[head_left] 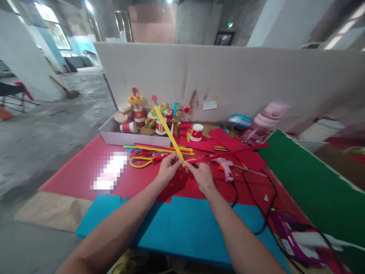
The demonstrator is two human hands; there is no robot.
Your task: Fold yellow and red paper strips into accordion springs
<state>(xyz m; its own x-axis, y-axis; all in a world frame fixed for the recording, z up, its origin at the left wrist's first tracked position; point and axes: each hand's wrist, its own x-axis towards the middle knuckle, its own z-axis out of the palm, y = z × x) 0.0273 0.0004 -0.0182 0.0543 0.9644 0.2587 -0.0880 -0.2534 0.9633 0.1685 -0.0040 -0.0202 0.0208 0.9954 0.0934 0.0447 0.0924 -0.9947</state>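
My left hand [170, 167] pinches the lower end of a long yellow paper strip [169, 134], which slants up and away to the left. In my right hand [203, 176] is the end of a red paper strip [239, 153], stretching out to the right. The two strip ends meet at a corner between my fingertips; how they overlap is hidden by the fingers. Just right of my right hand lies a pink glue gun [227, 169] on the red tabletop [151, 186]. More yellow strips [164, 149] lie beyond my left hand.
A white box [134, 140] at the back left holds paper cups and cup figures. One red-and-white cup [196, 132] stands behind my hands. Blue sheets [194, 224] cover the near edge. At right are a green board [310, 190], black cables and a purple power strip [285, 236].
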